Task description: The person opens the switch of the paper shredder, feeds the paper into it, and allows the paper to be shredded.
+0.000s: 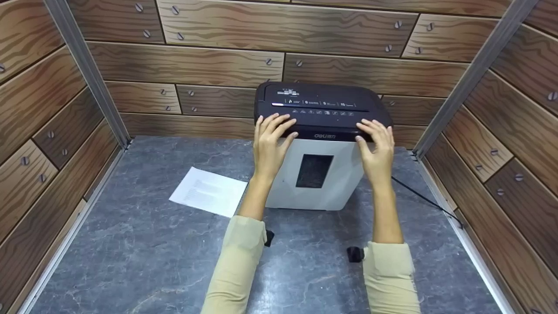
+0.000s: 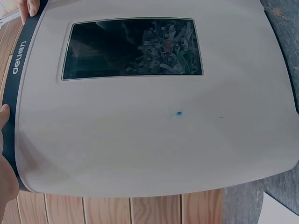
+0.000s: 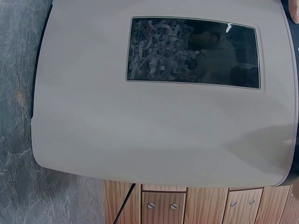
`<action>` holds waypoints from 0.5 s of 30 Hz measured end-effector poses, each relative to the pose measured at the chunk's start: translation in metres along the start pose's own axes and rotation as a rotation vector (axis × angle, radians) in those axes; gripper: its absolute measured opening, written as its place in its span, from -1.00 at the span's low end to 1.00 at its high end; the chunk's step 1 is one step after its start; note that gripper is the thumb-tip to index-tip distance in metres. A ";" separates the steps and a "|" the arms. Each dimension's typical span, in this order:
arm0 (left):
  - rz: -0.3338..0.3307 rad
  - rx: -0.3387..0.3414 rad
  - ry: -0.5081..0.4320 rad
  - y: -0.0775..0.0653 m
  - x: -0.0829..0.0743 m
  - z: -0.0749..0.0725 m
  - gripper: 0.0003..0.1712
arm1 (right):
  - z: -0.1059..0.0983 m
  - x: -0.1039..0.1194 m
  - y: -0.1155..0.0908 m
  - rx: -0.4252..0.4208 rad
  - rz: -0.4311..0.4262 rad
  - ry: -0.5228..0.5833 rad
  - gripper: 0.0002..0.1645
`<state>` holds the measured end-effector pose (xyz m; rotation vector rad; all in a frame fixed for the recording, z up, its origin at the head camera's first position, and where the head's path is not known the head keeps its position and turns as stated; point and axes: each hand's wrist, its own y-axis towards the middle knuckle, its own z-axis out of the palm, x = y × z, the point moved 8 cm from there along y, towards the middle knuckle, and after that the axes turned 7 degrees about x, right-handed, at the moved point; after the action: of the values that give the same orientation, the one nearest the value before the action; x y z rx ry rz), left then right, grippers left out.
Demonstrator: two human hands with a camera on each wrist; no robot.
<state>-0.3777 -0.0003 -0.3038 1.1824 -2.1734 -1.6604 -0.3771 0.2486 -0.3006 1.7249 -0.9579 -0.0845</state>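
Note:
A paper shredder (image 1: pixel 279 192) stands upright, with a light grey bin and a black top (image 1: pixel 322 100). My left hand (image 1: pixel 269 150) grips the left front corner of that top, fingers over the upper face and thumb on the front edge. At the right front corner my right hand (image 1: pixel 377 150) holds the top in the same way. Shredded paper strips (image 2: pixel 170 46) show behind the dark bin window (image 3: pixel 224 56). In the wrist views only bits of the fingers (image 2: pixel 3 116) appear at the edges.
A printed sheet of paper (image 1: pixel 209 192) lies on the grey marbled table (image 1: pixel 130 257) left of the shredder. A black cord (image 1: pixel 427 199) runs from the shredder's right side to the table edge. Wood-patterned panels (image 1: pixel 218 65) with metal posts enclose the back and sides.

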 end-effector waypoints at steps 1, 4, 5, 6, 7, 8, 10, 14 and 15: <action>0.000 -0.001 -0.001 0.000 0.000 0.000 -0.68 | 0.000 0.000 0.000 0.000 0.000 0.000 -0.71; 0.001 -0.005 -0.003 0.000 0.000 0.000 -0.69 | 0.000 0.000 0.000 0.001 -0.003 -0.002 -0.71; 0.002 -0.006 -0.004 0.000 0.000 0.000 -0.69 | 0.000 0.000 0.000 0.001 -0.003 -0.001 -0.71; 0.003 -0.006 -0.004 0.000 0.000 0.000 -0.69 | 0.000 0.000 0.000 0.001 -0.003 -0.001 -0.71; 0.005 -0.007 -0.005 0.000 0.000 0.000 -0.69 | 0.000 0.001 0.000 0.000 -0.004 -0.001 -0.71; 0.006 -0.006 -0.005 0.000 0.000 0.000 -0.69 | 0.000 0.001 0.000 0.000 -0.004 0.000 -0.71; 0.009 -0.005 -0.005 0.000 0.000 0.000 -0.69 | 0.000 0.000 0.000 0.000 -0.004 0.001 -0.71; 0.018 -0.001 -0.008 0.000 -0.001 -0.001 -0.68 | 0.000 0.000 0.000 -0.002 -0.006 0.001 -0.72; 0.021 0.001 -0.010 0.000 -0.001 0.000 -0.68 | 0.000 0.000 0.000 -0.003 -0.003 0.003 -0.71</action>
<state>-0.3769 0.0002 -0.3033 1.1501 -2.1846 -1.6611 -0.3774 0.2486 -0.3008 1.7234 -0.9519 -0.0852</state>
